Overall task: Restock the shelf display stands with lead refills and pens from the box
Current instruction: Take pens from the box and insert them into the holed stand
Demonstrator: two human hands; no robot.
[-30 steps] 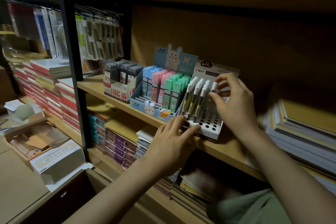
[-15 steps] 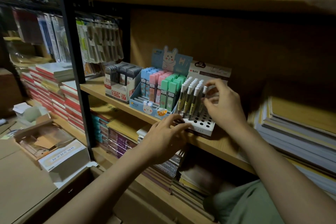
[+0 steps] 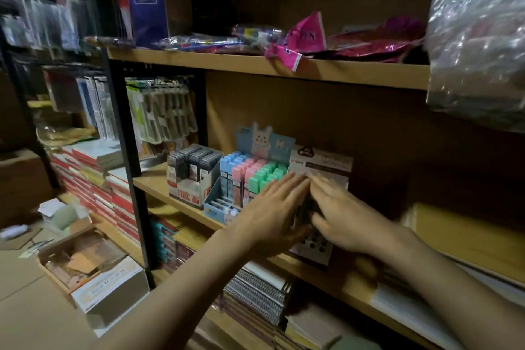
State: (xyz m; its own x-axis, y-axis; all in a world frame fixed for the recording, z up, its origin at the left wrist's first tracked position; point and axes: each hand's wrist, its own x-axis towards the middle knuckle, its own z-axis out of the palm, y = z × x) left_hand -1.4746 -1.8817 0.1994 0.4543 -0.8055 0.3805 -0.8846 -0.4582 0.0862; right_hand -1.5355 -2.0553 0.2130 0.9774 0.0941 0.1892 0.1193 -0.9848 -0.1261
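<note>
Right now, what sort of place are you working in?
Most likely a stationery shop or its stockroom. Wooden shelves carry retail display stands of pastel lead refills, notebooks are stacked in bulk to the left, and carded items hang in rows. An opened box sits on the floor.

Stationery shop: shelves (image 3: 267, 68) stacked with notebooks (image 3: 255, 293).
</note>
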